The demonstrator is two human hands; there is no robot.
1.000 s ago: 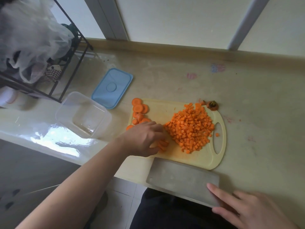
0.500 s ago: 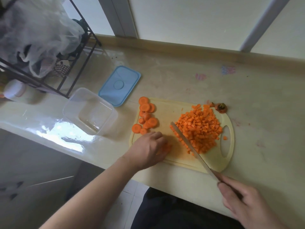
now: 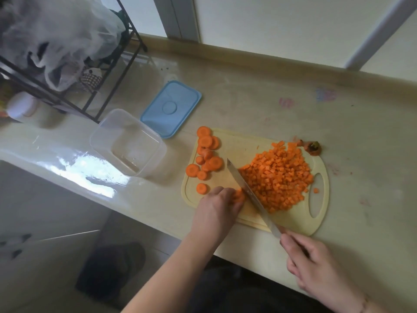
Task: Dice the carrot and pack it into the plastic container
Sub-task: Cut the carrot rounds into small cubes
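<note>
On the yellow cutting board [image 3: 234, 145], the left hand [image 3: 217, 205] curls its fingers over a few carrot slices [image 3: 239, 196], holding them down. The right hand [image 3: 316, 265] grips the handle of a cleaver [image 3: 248, 190], blade edge-down just beside those slices. Diced carrot [image 3: 279, 177] is heaped on the board's right half, round slices [image 3: 206, 154] on its left. The clear plastic container [image 3: 128, 143] stands open on the desk [image 3: 372, 177] left of the board, beside its blue lid [image 3: 171, 108]

Left hand [image 3: 216, 208] pins carrot slices [image 3: 239, 196]; right hand [image 3: 309, 263] grips knife [image 3: 248, 190].
</note>
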